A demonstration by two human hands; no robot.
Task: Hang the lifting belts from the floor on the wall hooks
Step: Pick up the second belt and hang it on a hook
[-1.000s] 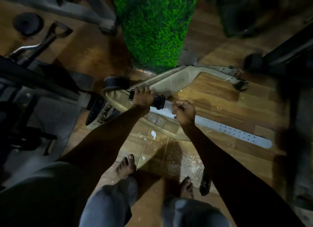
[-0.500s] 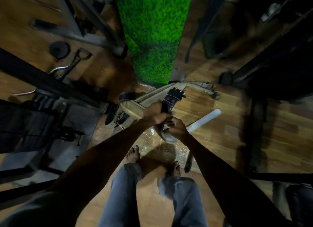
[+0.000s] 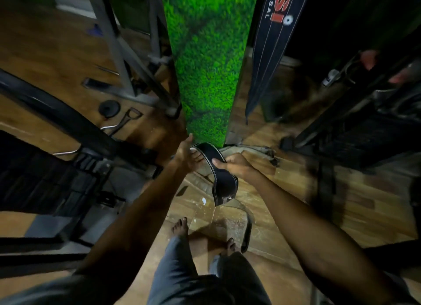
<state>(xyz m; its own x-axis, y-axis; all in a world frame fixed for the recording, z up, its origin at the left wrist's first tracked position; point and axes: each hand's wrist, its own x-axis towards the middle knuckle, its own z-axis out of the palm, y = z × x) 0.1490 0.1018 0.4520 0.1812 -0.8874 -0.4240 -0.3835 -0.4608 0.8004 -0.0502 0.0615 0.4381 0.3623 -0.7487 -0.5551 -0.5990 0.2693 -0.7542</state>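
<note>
Lift step: the right hand (image 3: 237, 165) gripped the black lifting belt (image 3: 217, 174) above the floor (image 3: 296, 190), the left hand (image 3: 188, 157) lay open against it; next, probably carrying it to a hook, none visible.

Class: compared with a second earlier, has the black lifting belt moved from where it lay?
Yes. The black lifting belt is lifted off the wooden floor, held before the green pillar.

The belt (image 3: 217, 168) looked like smooth black leather with white stitching, the floor (image 3: 296, 181) shiny wood, the pillar (image 3: 209, 65) fuzzy green grass.
</note>
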